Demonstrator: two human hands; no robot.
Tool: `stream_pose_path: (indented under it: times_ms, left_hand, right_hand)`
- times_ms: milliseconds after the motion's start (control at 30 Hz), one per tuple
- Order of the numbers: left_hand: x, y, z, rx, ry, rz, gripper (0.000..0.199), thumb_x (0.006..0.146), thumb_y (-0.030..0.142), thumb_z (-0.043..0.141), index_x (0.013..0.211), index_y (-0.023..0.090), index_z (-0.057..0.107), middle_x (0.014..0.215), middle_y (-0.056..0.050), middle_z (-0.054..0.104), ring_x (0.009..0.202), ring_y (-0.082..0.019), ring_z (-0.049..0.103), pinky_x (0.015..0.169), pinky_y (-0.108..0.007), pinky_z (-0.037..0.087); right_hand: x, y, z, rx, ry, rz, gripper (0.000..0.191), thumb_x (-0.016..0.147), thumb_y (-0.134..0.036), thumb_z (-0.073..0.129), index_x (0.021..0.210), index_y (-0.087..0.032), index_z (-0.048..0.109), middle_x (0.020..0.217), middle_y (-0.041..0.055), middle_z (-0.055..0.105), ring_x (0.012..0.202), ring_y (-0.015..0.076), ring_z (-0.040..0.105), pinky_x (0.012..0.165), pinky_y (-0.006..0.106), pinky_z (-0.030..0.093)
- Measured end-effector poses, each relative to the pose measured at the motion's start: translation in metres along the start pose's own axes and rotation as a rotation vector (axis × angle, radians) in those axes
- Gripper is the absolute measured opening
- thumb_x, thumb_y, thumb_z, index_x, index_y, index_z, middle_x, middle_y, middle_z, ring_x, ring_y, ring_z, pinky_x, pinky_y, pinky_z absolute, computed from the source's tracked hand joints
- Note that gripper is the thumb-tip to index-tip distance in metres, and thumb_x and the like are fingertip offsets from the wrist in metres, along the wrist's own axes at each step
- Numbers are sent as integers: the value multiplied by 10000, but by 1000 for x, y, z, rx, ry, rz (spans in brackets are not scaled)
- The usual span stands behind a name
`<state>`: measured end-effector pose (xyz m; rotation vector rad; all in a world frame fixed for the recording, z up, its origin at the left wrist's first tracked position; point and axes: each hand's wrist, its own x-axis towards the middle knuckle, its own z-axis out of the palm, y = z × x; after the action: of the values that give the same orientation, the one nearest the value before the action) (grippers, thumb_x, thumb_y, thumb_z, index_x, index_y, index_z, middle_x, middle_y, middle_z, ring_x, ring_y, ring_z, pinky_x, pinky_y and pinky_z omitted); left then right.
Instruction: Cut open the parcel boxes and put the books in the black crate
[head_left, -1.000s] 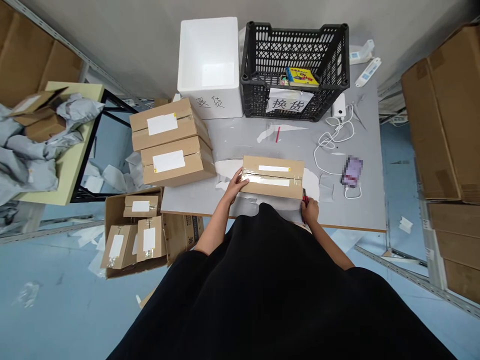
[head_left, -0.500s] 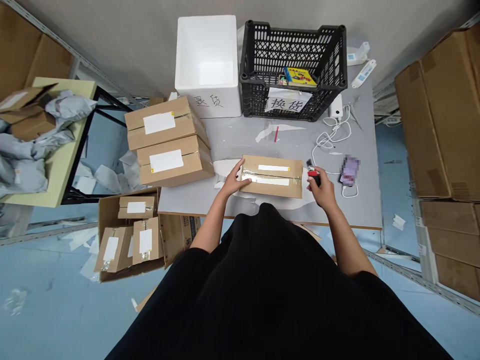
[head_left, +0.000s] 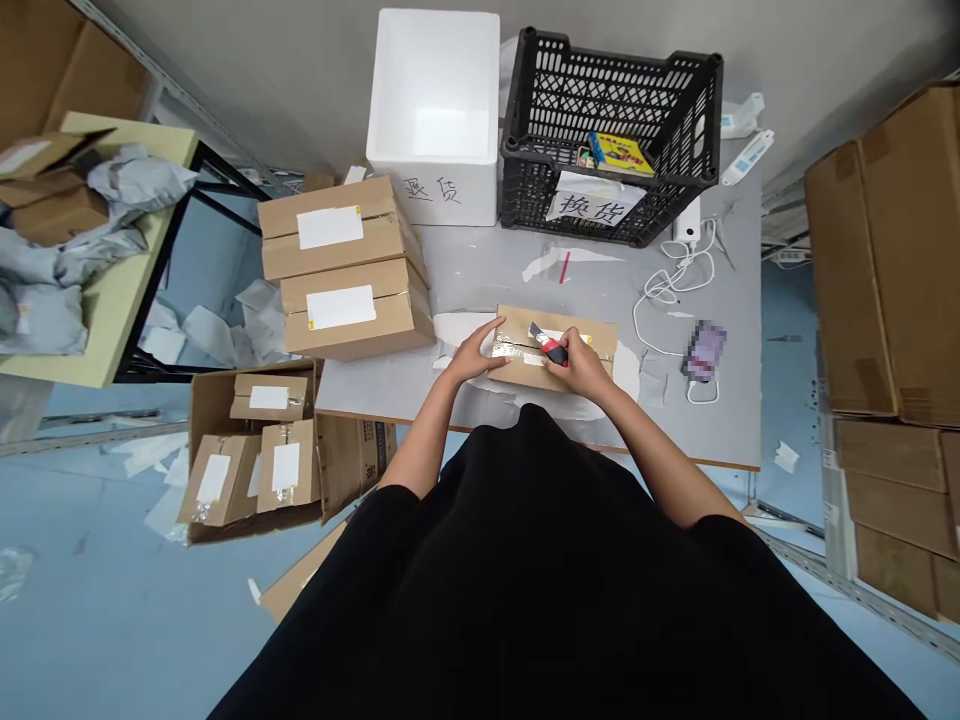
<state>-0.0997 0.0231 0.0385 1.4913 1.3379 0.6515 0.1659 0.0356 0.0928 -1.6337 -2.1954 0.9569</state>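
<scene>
Currently, right hand (head_left: 581, 368) closed firmly on red box cutter (head_left: 553, 350), blade at taped seam (head_left: 517, 350).
Left hand (head_left: 474, 352) lies open, pressing on carton (head_left: 596, 340), which sits flat on grey table (head_left: 480, 250). Stacked cartons (head_left: 345, 270) stand just left; black crate (head_left: 609, 135) and white foam box (head_left: 433, 115) lie beyond; white cable (head_left: 660, 310) lies right.
</scene>
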Motion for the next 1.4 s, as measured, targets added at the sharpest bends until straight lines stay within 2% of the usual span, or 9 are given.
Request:
stream_pose_path:
  times_ms: [100, 200, 367, 533, 700, 900, 1033, 1133, 1400]
  left_hand:
    - [0, -2, 0, -15, -1, -3, 902, 763, 509, 746, 1562, 345, 361, 1637, -14, 345, 1486, -340, 346, 1183, -497, 353]
    - [1, -3, -1, -30, -9, -2, 916, 752, 516, 758, 1561, 340, 367, 1636, -29, 347, 1476, -354, 359, 1179, -508, 352]
    - [2, -5, -1, -40, -13, 11, 932, 744, 520, 766, 1562, 318, 370, 1632, -55, 352, 1464, -370, 368, 1180, -524, 340]
    - [3, -7, -1, -62, -18, 13, 940, 736, 514, 774, 1560, 308, 372, 1630, -66, 352, 1462, -372, 371, 1179, -524, 339]
    - [4, -7, 0, -105, -19, -2, 943, 722, 503, 784, 1553, 309, 383, 1633, -67, 346, 1463, -369, 370, 1182, -518, 338]
    - [4, -7, 1, -163, -31, 5, 930, 732, 489, 773, 1554, 317, 373, 1643, -61, 326, 1481, -351, 350, 1192, -508, 323]
    - [4, -8, 2, -188, -42, 13, 936, 733, 496, 770, 1558, 321, 364, 1648, -61, 314, 1485, -346, 345, 1194, -508, 319]
    - [3, -8, 2, -199, -41, -6, 944, 730, 490, 770, 1562, 327, 355, 1649, -67, 311, 1466, -355, 371, 1176, -516, 346]
    - [3, -7, 2, -216, -32, -15, 935, 725, 467, 771, 1556, 322, 369, 1642, -68, 320, 1441, -342, 403, 1148, -494, 393]
  right_hand:
    - [4, -2, 0, -74, 11, -47, 287, 904, -498, 546, 981, -223, 526, 964, 67, 615, 871, 239, 578, 697, 306, 397]
    - [5, -5, -1, -194, 1, -28, 370, 953, -522, 487, 1152, -230, 599, 1100, 94, 621, 964, 267, 599, 725, 323, 418]
    - [3, -4, 7, -313, -15, 15, 587, 974, -486, 448, 1489, -210, 392, 1241, 153, 568, 1026, 315, 603, 746, 365, 459]
    - [2, 1, 16, -186, 14, -50, 457, 974, -447, 447, 1323, -151, 458, 1245, 173, 567, 1044, 296, 603, 810, 375, 481]
    - [4, -11, 7, -268, -169, -100, 323, 1007, -406, 418, 1214, -192, 543, 1222, 136, 646, 1075, 280, 618, 807, 342, 465]
    - [16, -41, -6, -560, -350, -159, 427, 1060, -371, 265, 1341, -194, 533, 1222, 152, 669, 994, 289, 659, 752, 348, 447]
    - [23, -50, -12, -733, -426, -247, 523, 1035, -240, 304, 1555, -293, 310, 1224, 151, 649, 902, 270, 679, 723, 343, 434]
    - [29, -52, -15, -805, -479, -306, 639, 1006, -167, 335, 1589, -401, 214, 1237, 129, 625, 900, 250, 679, 721, 327, 424]
    - [39, -53, -11, -770, -445, -363, 643, 989, -159, 376, 1569, -422, 288, 1177, 121, 636, 862, 235, 664, 688, 318, 405]
